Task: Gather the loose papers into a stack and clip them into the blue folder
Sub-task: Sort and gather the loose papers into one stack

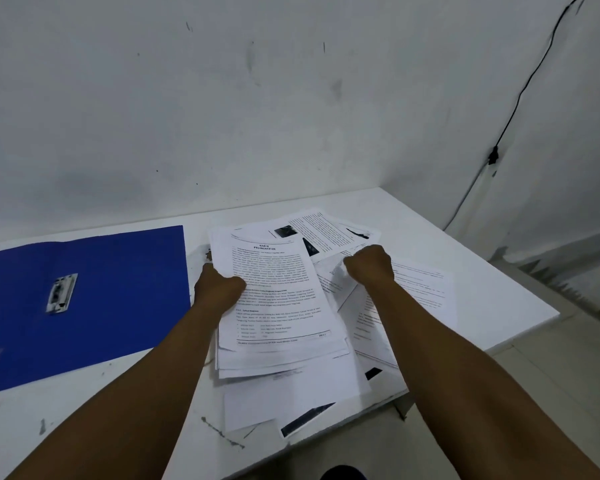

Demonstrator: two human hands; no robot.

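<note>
The open blue plastic folder (84,299) runs off the left picture edge. Print on the loose white printed papers (278,296) is too small to read (lower sheets lie mostly covered). Both hands' fingers are hidden.

Bare table (413,216) behind the papers (281,306), wall (257,116) close beyond, blue folder (101,289) flanking left

one open blue folder (84,299) with one metal clip (61,293), many loose papers (278,299) uncountable, two hands, one wall cable (520,95).
</note>
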